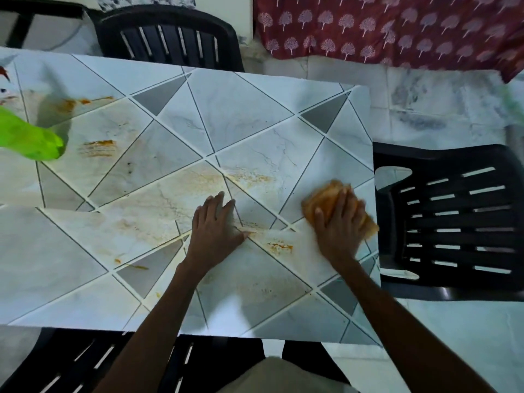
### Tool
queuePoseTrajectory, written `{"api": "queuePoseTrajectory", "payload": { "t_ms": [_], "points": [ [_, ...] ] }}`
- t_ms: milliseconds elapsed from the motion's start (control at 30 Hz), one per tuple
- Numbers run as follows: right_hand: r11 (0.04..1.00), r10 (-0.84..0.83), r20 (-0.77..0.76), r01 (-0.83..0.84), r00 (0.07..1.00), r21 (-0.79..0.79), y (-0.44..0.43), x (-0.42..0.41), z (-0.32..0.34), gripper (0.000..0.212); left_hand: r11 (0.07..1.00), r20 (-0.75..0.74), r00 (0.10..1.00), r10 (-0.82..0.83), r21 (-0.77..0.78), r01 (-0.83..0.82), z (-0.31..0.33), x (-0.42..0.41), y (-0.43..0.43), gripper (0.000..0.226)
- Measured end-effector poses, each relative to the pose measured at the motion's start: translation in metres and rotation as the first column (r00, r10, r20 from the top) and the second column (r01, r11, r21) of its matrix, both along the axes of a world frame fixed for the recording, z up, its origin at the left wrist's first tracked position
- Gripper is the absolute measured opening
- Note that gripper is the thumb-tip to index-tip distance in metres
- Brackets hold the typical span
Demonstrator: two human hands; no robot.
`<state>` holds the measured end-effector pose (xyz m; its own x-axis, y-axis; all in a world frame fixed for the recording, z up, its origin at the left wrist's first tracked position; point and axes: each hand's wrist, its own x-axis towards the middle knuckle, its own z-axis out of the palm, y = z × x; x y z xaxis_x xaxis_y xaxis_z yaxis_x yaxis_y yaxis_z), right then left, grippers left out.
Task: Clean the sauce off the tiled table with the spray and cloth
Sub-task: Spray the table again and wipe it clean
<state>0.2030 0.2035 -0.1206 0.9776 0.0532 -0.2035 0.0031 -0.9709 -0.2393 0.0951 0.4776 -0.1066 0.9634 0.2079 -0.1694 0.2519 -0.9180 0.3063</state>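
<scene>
Three black slatted plastic chairs stand on the pale marbled floor (425, 92): the far chair (170, 38), the right-hand chair (453, 222) with its slotted seat in view, and the near chair (79, 364), seen only in part. A maroon fabric (397, 29) printed with pale trees hangs at the far right, above the floor. A floral cloth (144, 1) shows behind the far chair.

Left end of the tiled table (255, 123): green spray bottle (31, 137) was blurred & cut off by the frame edge, its top out of view. Near the table's right edge the cloth (326, 198) was motion-blurred, partly under the right hand (340, 231). Right chair (453, 222) beside the table ran off-frame; far chair (170, 41) was partly behind the tabletop. Small white/red obj (5, 78) at the table's far-left corner: couldn't tell what.
</scene>
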Motion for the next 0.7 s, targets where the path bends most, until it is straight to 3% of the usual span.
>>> {"api": "queuePoseTrajectory", "payload": {
  "t_ms": [100,200,267,367,433,533,633,700],
  "points": [
    [0.999,0.022,0.049,-0.024,0.999,0.044,0.081,0.055,-0.002,0.082,1.0,0.016,1.0,0.027,-0.016,-0.027,-0.002,-0.007,0.006,0.083],
    [0.966,0.257,0.092,-0.256,0.962,-0.018,0.154,0.035,-0.001,0.079,0.998,0.039,0.997,0.066,-0.02,-0.065,-0.002,-0.015,0.019,0.083],
    [0.904,0.427,0.088,-0.426,0.9,-0.029,0.16,-0.003,-0.001,0.077,0.997,0.06,0.996,0.071,-0.014,-0.071,-0.002,-0.021,0.033,0.085],
    [0.839,0.543,0.058,-0.543,0.838,-0.01,0.11,-0.049,0.0,0.077,0.997,0.09,0.993,0.071,-0.005,-0.071,-0.001,-0.03,0.054,0.087],
    [0.854,0.52,0.022,-0.52,0.854,-0.017,0.064,-0.062,0.001,0.078,0.998,0.099,0.993,0.069,-0.015,-0.067,-0.002,-0.034,0.065,0.087],
    [0.943,0.332,0.018,-0.331,0.943,-0.044,0.027,-0.033,0.003,0.081,0.996,0.073,0.994,0.08,-0.057,-0.075,-0.005,-0.042,0.076,0.087],
    [0.995,0.09,0.058,-0.088,0.994,-0.039,0.066,0.033,0.0,0.084,0.995,0.047,0.996,0.082,-0.067,-0.079,-0.007,-0.043,0.078,0.087],
    [0.998,0.052,0.086,-0.049,0.995,-0.036,0.123,0.062,-0.002,0.085,0.993,0.061,0.993,0.096,-0.08,-0.091,-0.007,-0.043,0.082,0.083]
  ]
}}
